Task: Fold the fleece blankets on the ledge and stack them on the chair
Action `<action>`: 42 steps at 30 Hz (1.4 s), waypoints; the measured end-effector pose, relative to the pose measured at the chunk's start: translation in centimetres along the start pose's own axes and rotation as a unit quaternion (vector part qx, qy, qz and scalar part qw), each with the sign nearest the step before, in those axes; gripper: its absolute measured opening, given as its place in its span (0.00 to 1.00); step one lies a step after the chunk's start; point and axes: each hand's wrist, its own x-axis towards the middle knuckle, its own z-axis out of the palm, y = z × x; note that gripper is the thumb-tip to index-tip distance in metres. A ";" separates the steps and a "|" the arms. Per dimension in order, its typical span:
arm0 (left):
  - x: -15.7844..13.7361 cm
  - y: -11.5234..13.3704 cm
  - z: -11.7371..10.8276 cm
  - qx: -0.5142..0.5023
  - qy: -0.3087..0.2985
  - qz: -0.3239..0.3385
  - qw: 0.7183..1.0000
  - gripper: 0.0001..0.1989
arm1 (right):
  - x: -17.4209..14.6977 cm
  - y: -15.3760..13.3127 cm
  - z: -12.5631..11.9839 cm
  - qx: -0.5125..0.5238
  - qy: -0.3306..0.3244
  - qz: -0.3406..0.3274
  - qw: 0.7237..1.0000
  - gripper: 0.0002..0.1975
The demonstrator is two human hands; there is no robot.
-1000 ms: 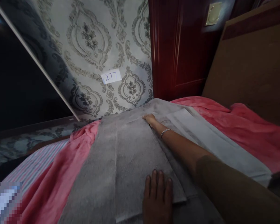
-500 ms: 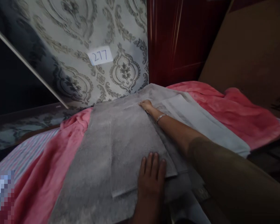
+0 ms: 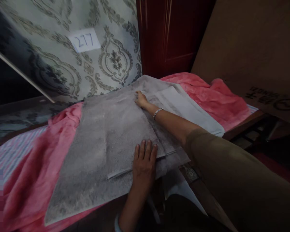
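Note:
A large grey cloth (image 3: 91, 135) with a pale underside lies spread over pink bedding. A folded grey layer (image 3: 125, 135) rests on its middle, with a straight near edge. My left hand (image 3: 145, 161) presses flat on that near edge, fingers stretched out. Farther off, my right hand (image 3: 141, 99), with a silver bracelet (image 3: 157, 112) at the wrist, has its fingers curled onto the grey cloth near the far end of the folded layer. The fingertips are partly hidden. A whitish folded part (image 3: 190, 109) of the cloth lies right of my right forearm.
Pink blanket (image 3: 207, 93) shows on both sides of the cloth, with a striped sheet (image 3: 19, 145) at left. Behind stand patterned wallpaper (image 3: 87, 71) with a paper marked 277 (image 3: 85, 40), a dark red panel (image 3: 169, 35) and a large cardboard box (image 3: 251, 51).
The view has shifted, so everything sits higher and farther left. My left hand stays flat on the folded layer's near edge. My right hand stays at its far end, fingers slightly less tightly curled.

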 end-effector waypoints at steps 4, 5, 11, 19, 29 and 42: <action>1.2 -1.6 -3.5 -0.071 -0.075 0.014 0.995 0.22 | -2.0 -1.3 -0.7 -0.026 0.012 -0.009 1.000 0.32; 1.8 -2.7 -4.7 -0.096 -0.092 0.001 0.991 0.21 | -2.5 -2.0 -0.6 -0.029 0.020 -0.021 0.999 0.31; 5.0 -9.8 -8.0 0.032 -0.153 -0.199 0.968 0.23 | -6.2 -6.8 2.6 -0.137 -0.051 -0.219 0.965 0.31; 3.1 -10.1 -4.4 0.083 -0.251 -0.242 0.934 0.29 | -6.8 -5.3 5.1 -0.207 -0.158 -0.181 0.948 0.35; 2.4 -10.3 -4.3 0.037 -0.162 -0.231 0.959 0.28 | -5.2 -3.9 2.1 -0.291 -0.121 -0.041 0.948 0.35; 1.9 -10.0 -4.2 -0.017 -0.124 -0.242 0.962 0.27 | -4.9 -3.5 3.6 -0.255 -0.202 -0.202 0.924 0.29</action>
